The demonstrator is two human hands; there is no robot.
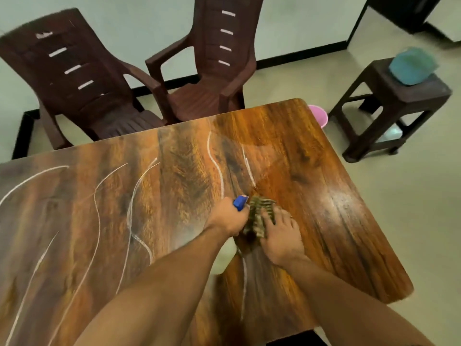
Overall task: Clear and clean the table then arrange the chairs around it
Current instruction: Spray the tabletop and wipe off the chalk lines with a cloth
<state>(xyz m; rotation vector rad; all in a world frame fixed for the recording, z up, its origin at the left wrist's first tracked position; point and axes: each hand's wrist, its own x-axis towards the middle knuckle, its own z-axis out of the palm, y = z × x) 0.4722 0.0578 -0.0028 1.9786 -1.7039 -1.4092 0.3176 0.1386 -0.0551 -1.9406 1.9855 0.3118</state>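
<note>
A wooden table (311,156) fills the view, with white curved streaks across its left and middle. My right hand (282,238) presses a patterned green-brown cloth (259,216) flat on the tabletop right of centre. My left hand (228,217) grips a spray bottle with a blue head (240,202), right beside the cloth. Most of the bottle is hidden under my hand. Two dark brown plastic armchairs stand at the far side, one on the left (74,78) and one near the middle (212,71), both close to the table edge.
A dark stool (399,108) stands on the floor to the right with a blue-green bundle (412,66) on top. A pink bucket (319,116) peeks out past the table's far right corner. Pale floor lies to the right of the table.
</note>
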